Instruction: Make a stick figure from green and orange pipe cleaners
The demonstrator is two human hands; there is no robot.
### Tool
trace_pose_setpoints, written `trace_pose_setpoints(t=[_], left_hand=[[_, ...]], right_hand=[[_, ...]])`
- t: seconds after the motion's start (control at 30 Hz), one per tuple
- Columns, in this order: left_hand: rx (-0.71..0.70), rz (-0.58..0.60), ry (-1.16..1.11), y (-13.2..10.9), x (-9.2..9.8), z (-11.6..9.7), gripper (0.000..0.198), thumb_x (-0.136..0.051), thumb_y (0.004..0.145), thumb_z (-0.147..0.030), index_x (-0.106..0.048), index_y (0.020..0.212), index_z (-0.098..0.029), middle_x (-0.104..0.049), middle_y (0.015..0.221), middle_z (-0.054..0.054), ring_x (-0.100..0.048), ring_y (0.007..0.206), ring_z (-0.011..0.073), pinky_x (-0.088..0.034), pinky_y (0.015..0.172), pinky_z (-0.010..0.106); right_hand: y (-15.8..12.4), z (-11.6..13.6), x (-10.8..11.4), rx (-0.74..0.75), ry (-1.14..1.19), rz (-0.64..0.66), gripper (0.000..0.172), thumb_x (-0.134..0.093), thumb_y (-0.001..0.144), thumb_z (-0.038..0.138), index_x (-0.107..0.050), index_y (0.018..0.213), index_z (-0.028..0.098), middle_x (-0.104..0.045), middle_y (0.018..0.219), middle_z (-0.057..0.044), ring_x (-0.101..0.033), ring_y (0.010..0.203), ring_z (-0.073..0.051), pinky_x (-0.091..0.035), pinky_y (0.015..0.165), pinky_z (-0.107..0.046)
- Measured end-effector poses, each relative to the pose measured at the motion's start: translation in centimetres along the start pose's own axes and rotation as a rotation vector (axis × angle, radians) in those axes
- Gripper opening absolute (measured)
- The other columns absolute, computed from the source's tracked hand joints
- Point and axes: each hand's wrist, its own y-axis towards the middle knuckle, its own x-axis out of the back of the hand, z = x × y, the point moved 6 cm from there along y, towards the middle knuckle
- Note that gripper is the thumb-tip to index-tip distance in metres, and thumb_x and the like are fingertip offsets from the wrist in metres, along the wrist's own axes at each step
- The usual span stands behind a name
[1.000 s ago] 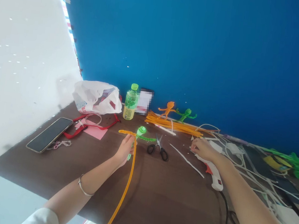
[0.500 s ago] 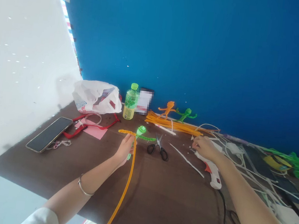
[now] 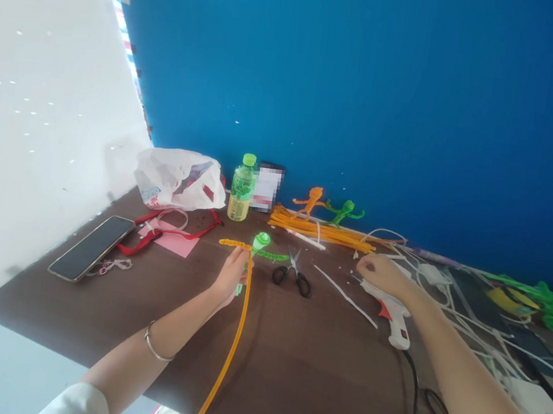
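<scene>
My left hand [image 3: 232, 272] is closed round a green pipe-cleaner figure [image 3: 261, 241] with a coiled round head. One coiled arm of it is orange and points left; the other is green and points right. From its middle a long orange pipe cleaner [image 3: 240, 327] hangs past the table's front edge. My right hand [image 3: 378, 272] is over the nozzle end of a white glue gun [image 3: 398, 329] with an orange trigger, its fingers curled together. Whether they pinch anything is too small to see. Between the hands lie black-handled scissors [image 3: 293, 276] with parted blades and a white pipe cleaner [image 3: 346, 297].
Behind are a bundle of orange pipe cleaners [image 3: 324, 231], an orange figure [image 3: 312, 201], a green figure [image 3: 345, 212] and a green-capped bottle [image 3: 241, 192]. A phone [image 3: 92, 248], pink paper [image 3: 176, 240] and plastic bag [image 3: 174, 177] lie left. Tangled cables [image 3: 480, 333] cover the right side.
My right hand has shifted very slightly to the right near the glue gun's nozzle. My left hand and the figure in it have stayed still.
</scene>
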Motion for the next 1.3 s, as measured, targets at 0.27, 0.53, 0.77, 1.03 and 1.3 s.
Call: trace_pose_setpoints(t=[0.27, 0.53, 0.77, 1.03, 1.3], left_hand=[[0.004, -0.02, -0.012, 0.2, 0.1, 0.2, 0.029, -0.057, 0.07, -0.041, -0.039, 0.071, -0.019, -0.039, 0.058, -0.007, -0.022, 0.038, -0.0005, -0.014, 0.037, 0.015], [-0.009, 0.002, -0.02, 0.3, 0.1, 0.3, 0.029, -0.057, 0.07, -0.041, -0.039, 0.071, -0.019, -0.037, 0.057, -0.007, -0.02, 0.038, -0.0005, -0.013, 0.037, 0.015], [-0.017, 0.007, 0.001, 0.3, 0.1, 0.3, 0.028, -0.055, 0.072, -0.041, -0.038, 0.072, -0.019, -0.038, 0.058, -0.007, -0.023, 0.038, 0.0, -0.015, 0.037, 0.015], [-0.012, -0.002, -0.007, 0.4, 0.3, 0.4, 0.03, -0.057, 0.069, -0.043, -0.038, 0.072, -0.019, -0.038, 0.058, -0.007, -0.023, 0.038, 0.0003, -0.014, 0.037, 0.015], [-0.007, -0.006, -0.016, 0.3, 0.1, 0.2, 0.029, -0.057, 0.069, -0.042, -0.038, 0.071, -0.019, -0.038, 0.057, -0.008, -0.022, 0.038, 0.0001, -0.014, 0.037, 0.015]], right_hand=[[-0.9, 0.1, 2.8, -0.13, 0.245, -0.114, 0.024, -0.04, 0.074, 0.031, -0.059, 0.072, 0.017, -0.065, 0.085, -0.008, -0.057, 0.081, -0.022, -0.04, 0.073, -0.031], [-1.9, 0.6, 4.0, -0.245, 0.511, -0.159, 0.016, -0.06, 0.064, 0.03, -0.061, 0.069, 0.016, -0.065, 0.078, -0.008, -0.058, 0.076, -0.023, -0.043, 0.073, -0.035], [-2.2, -0.6, 2.4, -0.322, 0.853, -0.19, 0.009, -0.056, 0.068, 0.02, -0.063, 0.071, 0.015, -0.065, 0.081, -0.009, -0.059, 0.075, -0.02, -0.049, 0.072, -0.034], [-2.4, -1.2, 2.1, -0.372, 1.275, -0.314, 0.005, -0.06, 0.063, 0.01, -0.062, 0.061, 0.015, -0.066, 0.079, -0.01, -0.062, 0.084, -0.023, -0.049, 0.087, -0.035], [-2.8, -0.7, 3.8, -0.33, 1.47, -0.575, 0.009, -0.063, 0.062, 0.007, -0.062, 0.054, 0.013, -0.066, 0.07, -0.008, -0.063, 0.083, -0.021, -0.05, 0.086, -0.031]])
